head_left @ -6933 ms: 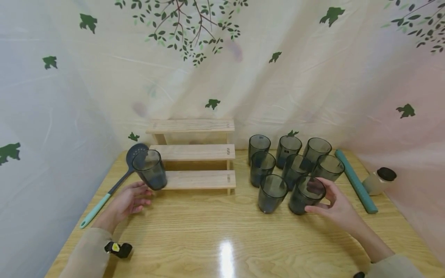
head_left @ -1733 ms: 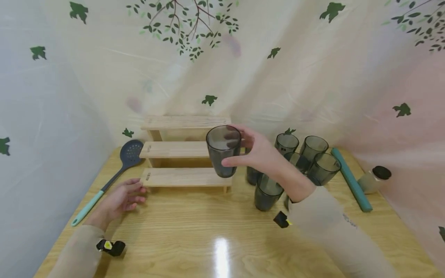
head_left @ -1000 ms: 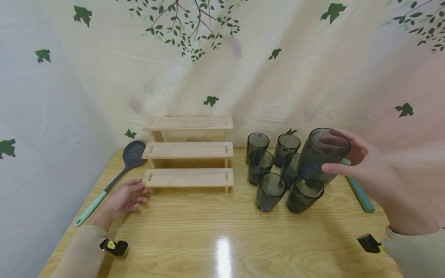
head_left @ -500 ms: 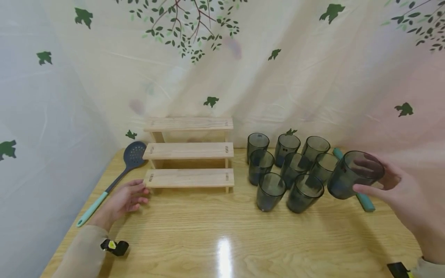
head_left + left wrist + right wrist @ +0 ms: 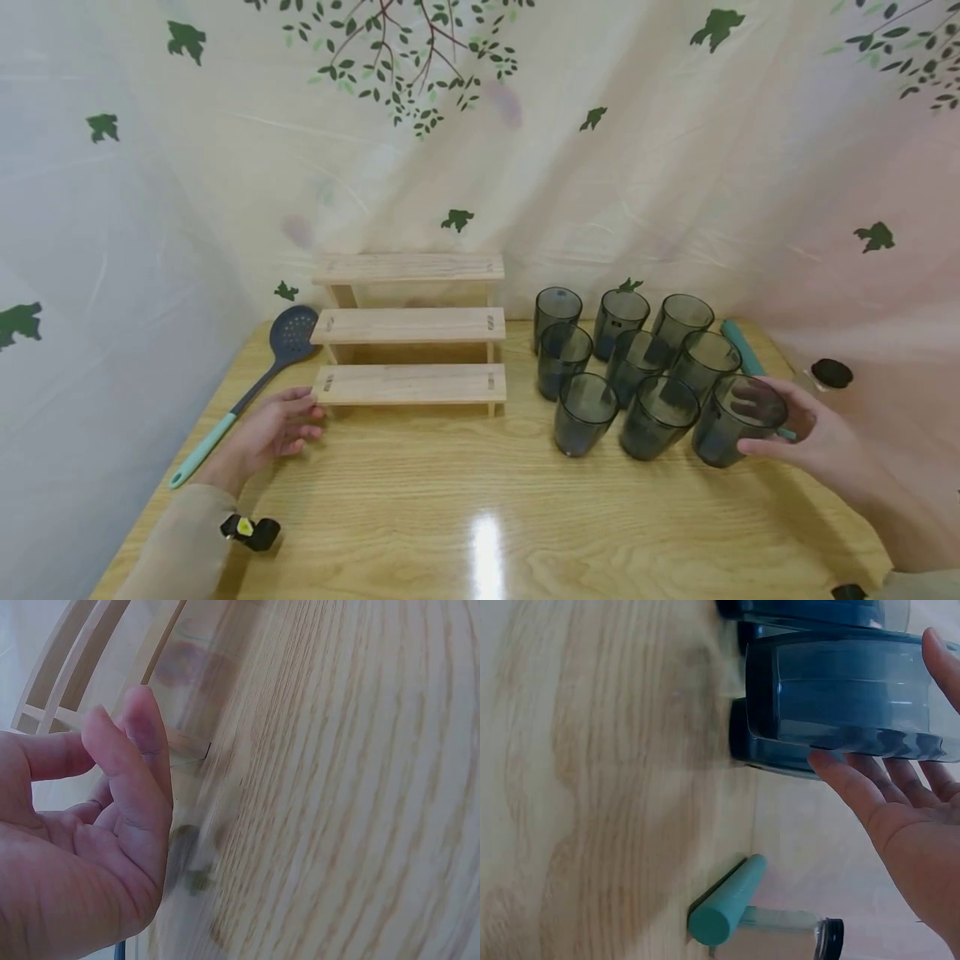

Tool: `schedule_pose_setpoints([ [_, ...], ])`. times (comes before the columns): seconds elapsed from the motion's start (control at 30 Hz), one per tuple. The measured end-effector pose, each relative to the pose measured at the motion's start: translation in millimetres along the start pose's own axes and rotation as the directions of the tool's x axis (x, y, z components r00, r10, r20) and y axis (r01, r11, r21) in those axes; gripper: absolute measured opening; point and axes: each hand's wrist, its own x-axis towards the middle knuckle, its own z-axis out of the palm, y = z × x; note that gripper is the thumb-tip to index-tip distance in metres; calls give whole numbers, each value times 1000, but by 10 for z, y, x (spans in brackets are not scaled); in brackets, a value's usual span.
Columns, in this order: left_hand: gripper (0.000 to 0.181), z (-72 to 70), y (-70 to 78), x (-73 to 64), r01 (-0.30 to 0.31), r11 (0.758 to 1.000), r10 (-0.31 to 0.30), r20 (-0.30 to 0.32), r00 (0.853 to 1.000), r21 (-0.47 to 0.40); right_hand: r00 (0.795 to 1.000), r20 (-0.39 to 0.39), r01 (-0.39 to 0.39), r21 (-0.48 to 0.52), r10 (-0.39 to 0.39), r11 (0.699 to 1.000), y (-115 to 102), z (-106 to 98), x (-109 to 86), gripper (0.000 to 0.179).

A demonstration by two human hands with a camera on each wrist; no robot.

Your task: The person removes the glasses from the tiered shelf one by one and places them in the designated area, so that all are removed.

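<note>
My right hand point(image 5: 825, 442) grips a dark smoked-glass tumbler point(image 5: 731, 437), thumb on the near side and fingers round the far side. This tumbler is upright at the front right corner of a group of matching tumblers point(image 5: 585, 425), right beside its neighbour. In the right wrist view, the held tumbler point(image 5: 840, 694) overlaps another one behind it. My left hand point(image 5: 273, 429) has loosely bent fingers, its fingertips right at the left front corner of a three-step wooden rack point(image 5: 408, 383). The left wrist view shows that hand point(image 5: 105, 825) with nothing in its grasp.
A slotted skimmer point(image 5: 258, 383) with a mint handle lies left of the rack. Right of the tumblers are a teal cylinder point(image 5: 738, 342) and a black-lidded jar point(image 5: 832, 373), both partly hidden by my right hand. Printed cloth point(image 5: 480, 167) hangs behind the wooden table point(image 5: 420, 500).
My right hand has carried a tumbler from the rack over to the right and lowered it beside the others. A tumbler seen earlier at the rack's lowest left end is gone from there.
</note>
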Motion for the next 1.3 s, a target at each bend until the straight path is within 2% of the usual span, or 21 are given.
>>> schedule_pose_setpoints([
  [0.2, 67, 10, 8, -10, -1, 1000, 1, 2, 1000, 8, 1000, 12, -23, -26, 23, 999, 106, 35, -1, 81],
  [0.4, 64, 26, 21, 1, 1, 1000, -1, 1, 1000, 2, 997, 60, -48, -1, 48, 999, 146, 14, -38, 86],
  [0.53, 62, 38, 22, 0, 0, 1000, 0, 5, 1000, 4, 997, 75, -34, 28, 32, 999, 188, -12, -37, 85],
  [0.63, 60, 44, 21, -2, -2, 1000, 2, 7, 1000, 7, 994, 104, 6, 105, -17, 994, 250, -53, -21, 85],
  [0.77, 61, 43, 21, 0, -3, 1000, 3, 8, 1000, 5, 986, 161, 6, 186, -37, 982, 337, -126, 4, 85],
  [1.0, 62, 34, 21, 2, -8, 1000, 8, 9, 1000, 5, 978, 203, -84, 128, 57, 988, 407, -199, 6, 82],
  [1.17, 62, 35, 29, 10, -8, 1000, 8, 7, 1000, 9, 976, 214, -76, 134, 46, 988, 401, -209, 23, 83],
  [1.3, 61, 41, 51, 21, -10, 1000, 10, 3, 1000, 20, 978, 204, -56, 87, 38, 995, 348, -213, 37, 84],
])
